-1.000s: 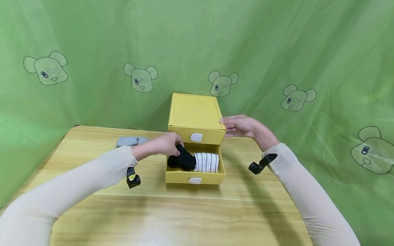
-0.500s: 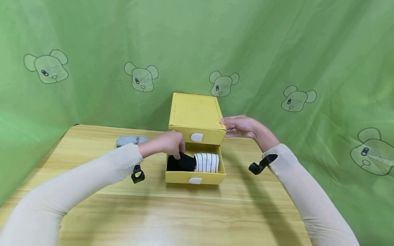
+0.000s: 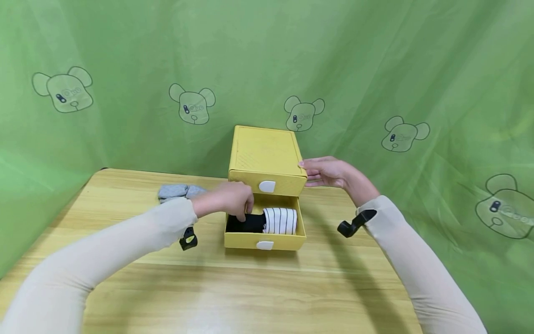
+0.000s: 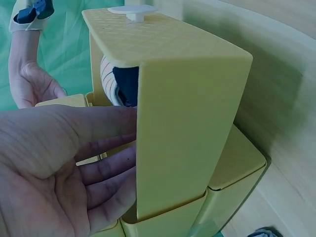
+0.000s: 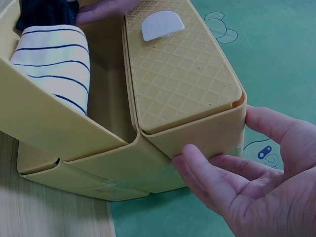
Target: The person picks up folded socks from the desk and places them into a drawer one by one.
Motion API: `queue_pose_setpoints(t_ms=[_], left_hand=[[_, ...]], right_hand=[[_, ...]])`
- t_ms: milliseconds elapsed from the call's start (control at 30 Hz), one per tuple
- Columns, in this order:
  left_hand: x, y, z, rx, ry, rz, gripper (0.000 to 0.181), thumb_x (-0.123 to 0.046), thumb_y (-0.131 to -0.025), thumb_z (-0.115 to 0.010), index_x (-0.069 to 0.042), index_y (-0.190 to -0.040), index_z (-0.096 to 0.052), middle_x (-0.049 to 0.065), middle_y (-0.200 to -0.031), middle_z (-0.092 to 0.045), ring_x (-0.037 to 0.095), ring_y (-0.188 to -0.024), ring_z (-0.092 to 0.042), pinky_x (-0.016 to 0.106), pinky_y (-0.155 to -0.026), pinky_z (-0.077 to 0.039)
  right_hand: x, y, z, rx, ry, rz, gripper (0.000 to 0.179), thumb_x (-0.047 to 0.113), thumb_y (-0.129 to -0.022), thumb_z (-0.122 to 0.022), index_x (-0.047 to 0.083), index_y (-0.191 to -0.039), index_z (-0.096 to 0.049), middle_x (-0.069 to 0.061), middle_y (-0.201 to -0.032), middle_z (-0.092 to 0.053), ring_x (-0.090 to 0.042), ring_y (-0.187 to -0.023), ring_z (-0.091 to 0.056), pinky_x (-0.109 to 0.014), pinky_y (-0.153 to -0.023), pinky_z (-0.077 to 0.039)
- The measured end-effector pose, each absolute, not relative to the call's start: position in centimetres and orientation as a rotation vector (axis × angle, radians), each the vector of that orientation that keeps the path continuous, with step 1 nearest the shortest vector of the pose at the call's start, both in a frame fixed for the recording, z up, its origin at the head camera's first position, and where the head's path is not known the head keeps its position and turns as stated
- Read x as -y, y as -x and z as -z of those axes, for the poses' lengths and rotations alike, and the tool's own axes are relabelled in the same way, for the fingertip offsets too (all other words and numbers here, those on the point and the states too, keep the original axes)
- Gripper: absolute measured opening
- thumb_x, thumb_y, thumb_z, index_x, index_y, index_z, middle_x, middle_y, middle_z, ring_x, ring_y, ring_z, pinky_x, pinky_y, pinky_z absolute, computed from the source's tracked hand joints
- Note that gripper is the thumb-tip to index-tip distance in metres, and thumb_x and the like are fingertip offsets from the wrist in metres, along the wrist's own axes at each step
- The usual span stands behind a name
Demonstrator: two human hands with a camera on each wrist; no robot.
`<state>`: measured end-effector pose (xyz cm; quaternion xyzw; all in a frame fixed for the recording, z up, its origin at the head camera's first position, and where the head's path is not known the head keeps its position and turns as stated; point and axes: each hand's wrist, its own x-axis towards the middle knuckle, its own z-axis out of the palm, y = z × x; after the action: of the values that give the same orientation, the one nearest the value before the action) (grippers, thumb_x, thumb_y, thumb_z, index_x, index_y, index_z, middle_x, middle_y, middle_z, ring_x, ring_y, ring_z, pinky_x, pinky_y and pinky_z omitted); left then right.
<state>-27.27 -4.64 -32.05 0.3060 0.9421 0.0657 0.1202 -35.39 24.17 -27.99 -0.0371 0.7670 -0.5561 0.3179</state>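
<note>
A yellow drawer unit (image 3: 267,153) stands on the table with its lower drawer (image 3: 288,240) pulled out. Inside that drawer a folded black cloth item (image 3: 252,224) lies at the left, beside a folded white cloth with dark stripes (image 3: 280,221). My left hand (image 3: 233,198) reaches over the drawer's left wall, thumb touching the black cloth; in the left wrist view the wall hides its fingertips. My right hand (image 3: 327,170) rests against the unit's right side near the upper front corner. Its fingers (image 5: 197,163) are fairly straight on the side panel in the right wrist view.
Folded grey cloth (image 3: 173,191) lies on the wooden table (image 3: 250,297) left of the unit, partly behind my left forearm. The closed upper drawer bears a white handle (image 3: 267,186). A green curtain (image 3: 250,55) hangs behind the table.
My left hand has moved slightly right, its fingers no longer gripping the black cloth. The cloth has gone from tilted to lying flatter in the drawer. My right hand has stayed put.
</note>
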Motion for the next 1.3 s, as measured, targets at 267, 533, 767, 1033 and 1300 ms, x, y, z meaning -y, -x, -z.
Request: queue_pose_setpoints(t_ms=[267, 533, 767, 1033, 1300], left_hand=[[4.8, 27.2, 31.8, -2.742, -0.912, -0.3, 0.018, -0.019, -0.08, -0.085, -0.016, -0.097, -0.08, -0.004, -0.094, -0.077, 0.015, -0.089, -0.069, 0.031, -0.071, -0.057], [5.3, 24.6, 31.6, -2.584, -1.018, -0.932, 0.018, -0.022, -0.097, -0.069, -0.008, -0.106, -0.075, 0.004, -0.092, -0.078, 0.012, -0.079, -0.072, 0.023, -0.075, -0.059], [4.3, 19.6, 33.5, -2.113, -0.952, -1.428, 0.022, -0.02, -0.104, -0.059, -0.003, -0.111, -0.071, 0.014, -0.095, -0.075, 0.028, -0.086, -0.074, 0.034, -0.076, -0.064], [4.2, 16.7, 39.0, -1.866, -0.708, -1.409, 0.037, -0.033, -0.108, -0.048, -0.004, -0.115, -0.07, 0.019, -0.106, -0.075, 0.032, -0.099, -0.074, 0.041, -0.085, -0.063], [4.3, 17.3, 42.0, -1.814, -0.463, -1.58, 0.057, -0.042, -0.111, -0.037, 0.007, -0.134, -0.057, 0.023, -0.113, -0.072, 0.04, -0.106, -0.071, 0.047, -0.087, -0.062]], right_hand=[[-24.3, 35.4, 28.1, -2.024, 0.097, 1.468, 0.067, 0.025, -0.107, -0.053, -0.005, -0.158, -0.021, 0.0, -0.106, -0.069, -0.014, -0.099, -0.069, -0.042, -0.112, -0.049], [-24.3, 35.1, 28.3, -2.028, 0.094, 1.463, 0.068, 0.025, -0.106, -0.053, -0.005, -0.158, -0.021, -0.013, -0.13, -0.055, -0.018, -0.108, -0.064, -0.047, -0.118, -0.041], [-24.3, 35.2, 28.2, -2.047, 0.107, 1.449, 0.067, 0.026, -0.106, -0.054, -0.004, -0.158, -0.023, -0.004, -0.116, -0.066, -0.016, -0.103, -0.067, -0.044, -0.113, -0.048], [-24.0, 35.3, 27.7, -2.05, 0.096, 1.452, 0.066, 0.025, -0.107, -0.053, -0.004, -0.158, -0.023, 0.001, -0.105, -0.07, -0.014, -0.098, -0.069, -0.047, -0.116, -0.044], [-23.7, 35.0, 27.5, -2.085, 0.084, 1.432, 0.064, 0.023, -0.105, -0.055, -0.006, -0.155, -0.028, -0.001, -0.103, -0.069, -0.015, -0.095, -0.069, -0.048, -0.115, -0.045]])
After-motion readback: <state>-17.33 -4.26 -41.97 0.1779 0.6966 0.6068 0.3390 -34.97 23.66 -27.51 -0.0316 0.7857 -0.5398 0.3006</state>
